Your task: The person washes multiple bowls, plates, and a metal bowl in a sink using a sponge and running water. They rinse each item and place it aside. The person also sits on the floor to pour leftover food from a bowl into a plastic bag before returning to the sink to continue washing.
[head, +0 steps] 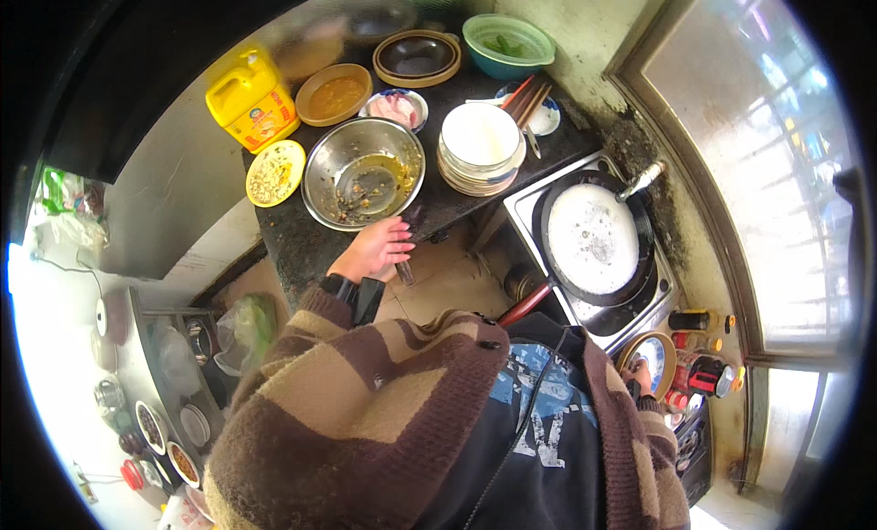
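My left hand [375,249] is at the counter's front edge, just below a stainless steel basin [366,184] with food residue and yellowish liquid. Its fingers are slightly bent. A dark brown piece shows beneath them, and whether I hold it is unclear. At the lower right my right hand [638,376] has its fingers at the rim of a blue-and-white plate [656,359], which sits in a brown bowl [666,343]. On the gas stove [531,218] a black frying pan [642,245] holds bubbling whitish liquid [593,235]; its red-brown handle [526,304] points towards me.
Stacked white bowls and plates [482,136] stand right of the basin. Around them are raw meat [396,110], a bowl of orange-brown sauce [337,97], a yellow oil jug [252,102], a yellow bowl [275,173] and a green colander [508,40]. Condiment jars [712,376] crowd the right side.
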Available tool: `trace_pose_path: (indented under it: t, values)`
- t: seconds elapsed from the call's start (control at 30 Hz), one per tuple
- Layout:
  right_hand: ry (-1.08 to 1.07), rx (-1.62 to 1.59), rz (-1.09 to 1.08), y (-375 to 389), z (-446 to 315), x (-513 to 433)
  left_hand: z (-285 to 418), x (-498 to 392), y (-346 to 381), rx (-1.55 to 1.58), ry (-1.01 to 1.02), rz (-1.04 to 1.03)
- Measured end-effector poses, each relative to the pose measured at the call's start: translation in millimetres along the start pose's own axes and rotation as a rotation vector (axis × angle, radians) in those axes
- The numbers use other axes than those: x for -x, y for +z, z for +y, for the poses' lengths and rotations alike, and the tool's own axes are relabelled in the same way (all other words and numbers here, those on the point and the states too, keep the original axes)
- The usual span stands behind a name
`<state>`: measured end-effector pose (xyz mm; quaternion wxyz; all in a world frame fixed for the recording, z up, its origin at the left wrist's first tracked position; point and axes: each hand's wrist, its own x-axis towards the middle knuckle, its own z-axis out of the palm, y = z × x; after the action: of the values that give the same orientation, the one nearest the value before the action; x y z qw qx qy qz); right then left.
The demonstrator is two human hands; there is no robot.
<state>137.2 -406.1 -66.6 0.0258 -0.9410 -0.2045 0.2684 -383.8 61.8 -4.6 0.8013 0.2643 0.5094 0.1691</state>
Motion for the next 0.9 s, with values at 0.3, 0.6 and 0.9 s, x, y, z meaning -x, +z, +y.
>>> trace_pose_path:
  t: [0.3, 0.6, 0.9]
  values:
    - [-0.017, 0.075, 0.098, -43, 21, -49, -15, -16, -80, 0.378, 0.143, 0.452]
    - [-0.245, -0.268, 0.339, -133, -82, -28, -30, -53, -122, 0.744, 0.424, 0.418]
    - [-0.396, -0.442, 0.205, -129, -150, -26, 35, 55, -96, 0.500, 0.710, 0.558]
